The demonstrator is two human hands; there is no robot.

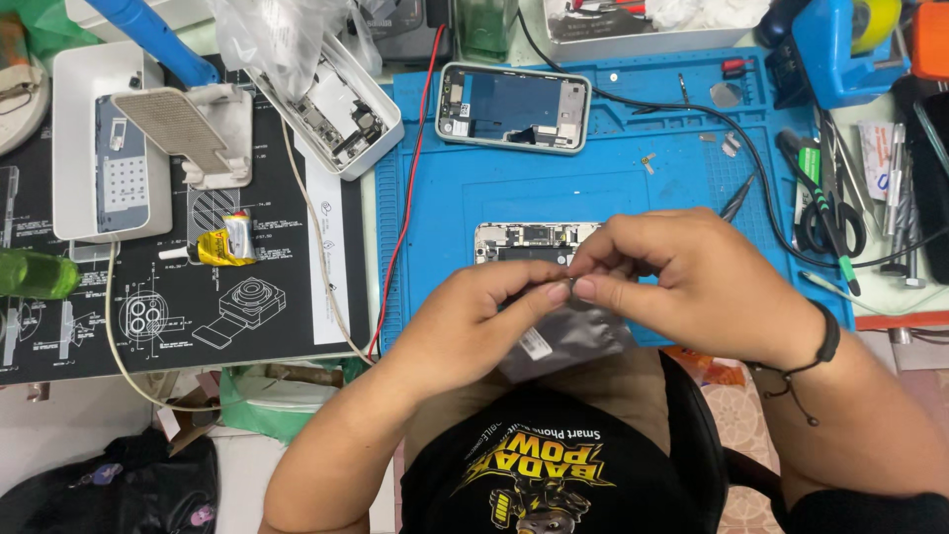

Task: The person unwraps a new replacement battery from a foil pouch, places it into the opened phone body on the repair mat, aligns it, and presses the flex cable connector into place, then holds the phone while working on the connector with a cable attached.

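At the far left a white tray point(74, 148) holds a phone back panel, and next to it a black mat printed with camera diagrams point(198, 297) carries a small yellow tube point(225, 240). A white box of phone parts point(341, 114) sits at the mat's upper corner, with a red wire point(405, 198) running down alongside the blue repair mat point(474, 178). An opened phone frame point(514, 107) lies at the top of that mat.

Lower down, a second opened phone point(519, 240) lies just beyond the hands. The left hand point(474, 326) pinches thumb and forefinger on a small dark grey pouch point(568, 341) with a white label, which hangs below the fingers over the person's lap. The right hand point(692, 282) meets it, fingertips closed on the pouch's upper edge or on some tiny item there; which, the view does not show.

The step appears to be opening the pouch or drawing a small part from it. The next move likely calls for a steady pinch and a gentle pull apart, keeping the part over the mat.

To the right lie tweezers point(736, 198), black scissors point(835, 222) and a green-handled screwdriver point(816, 193).
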